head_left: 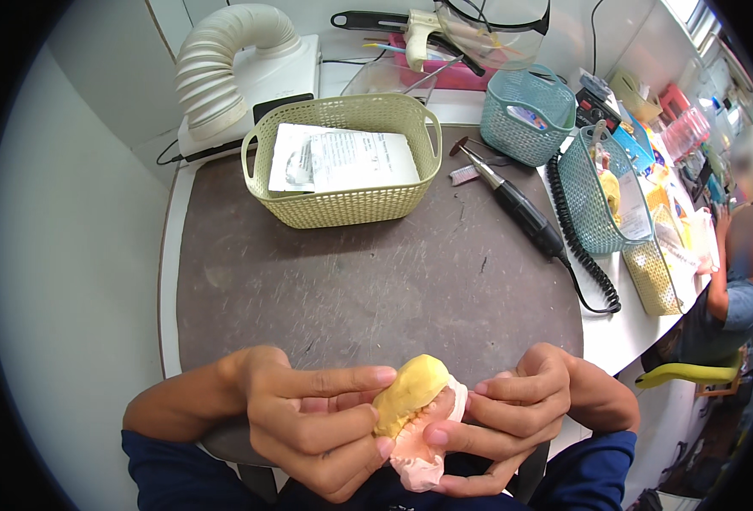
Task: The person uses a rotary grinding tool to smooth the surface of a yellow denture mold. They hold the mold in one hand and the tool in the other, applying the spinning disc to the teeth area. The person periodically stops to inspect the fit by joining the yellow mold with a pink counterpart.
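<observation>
left hand (pixel 313 422) and right hand (pixel 517 413) face each other, curled.

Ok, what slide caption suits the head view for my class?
Two hands hold a yellow piece and a pink teeth model together at a brown worktop.

Perhaps plaster cast (pixel 416 444), textured plastic basket (pixel 351 205), scratched tabletop (pixel 368 289)

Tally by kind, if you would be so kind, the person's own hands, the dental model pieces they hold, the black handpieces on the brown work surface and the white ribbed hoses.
Own hands: 2 (left hand, right hand)
Dental model pieces: 2 (yellow piece, pinkish piece)
Black handpiece: 1
White ribbed hose: 1
Total: 6
</observation>
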`<state>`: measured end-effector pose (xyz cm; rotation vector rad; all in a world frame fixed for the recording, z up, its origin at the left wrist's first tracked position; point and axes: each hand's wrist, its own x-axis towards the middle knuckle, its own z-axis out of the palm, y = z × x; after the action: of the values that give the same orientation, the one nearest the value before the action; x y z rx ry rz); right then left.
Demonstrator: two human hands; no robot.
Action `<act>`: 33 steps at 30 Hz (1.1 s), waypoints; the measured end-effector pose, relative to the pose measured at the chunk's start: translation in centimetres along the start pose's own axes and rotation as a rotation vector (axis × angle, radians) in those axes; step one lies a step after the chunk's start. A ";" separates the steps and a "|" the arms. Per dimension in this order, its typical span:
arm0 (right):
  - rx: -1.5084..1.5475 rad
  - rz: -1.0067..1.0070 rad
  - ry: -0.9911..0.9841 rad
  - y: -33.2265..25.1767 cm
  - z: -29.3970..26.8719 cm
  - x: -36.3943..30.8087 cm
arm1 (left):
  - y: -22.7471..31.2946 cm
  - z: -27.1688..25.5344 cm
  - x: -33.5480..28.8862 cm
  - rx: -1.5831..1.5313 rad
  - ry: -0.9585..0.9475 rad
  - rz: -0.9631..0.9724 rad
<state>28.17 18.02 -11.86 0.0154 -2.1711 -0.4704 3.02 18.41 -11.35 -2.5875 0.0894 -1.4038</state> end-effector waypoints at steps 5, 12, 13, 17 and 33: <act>0.040 0.024 0.020 0.0 0.1 -0.2 | 0.1 -0.2 0.2 0.040 -0.014 0.033; 0.058 0.030 0.009 0.0 -0.1 -0.3 | 0.1 0.0 0.3 0.022 0.014 0.004; 0.060 0.027 0.006 0.0 -0.2 -0.2 | 0.2 -0.1 0.3 -0.034 0.026 -0.035; 0.200 0.169 0.058 1.2 0.0 0.4 | 0.1 0.1 -0.2 -0.203 0.071 -0.329; -0.289 1.029 -0.385 8.4 -0.6 -2.4 | 0.3 1.9 0.7 -1.418 0.534 -1.752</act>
<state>31.45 26.01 -10.55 -1.3663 -2.1048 -0.1714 4.98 18.29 -11.89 -2.6129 -2.4580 -3.4115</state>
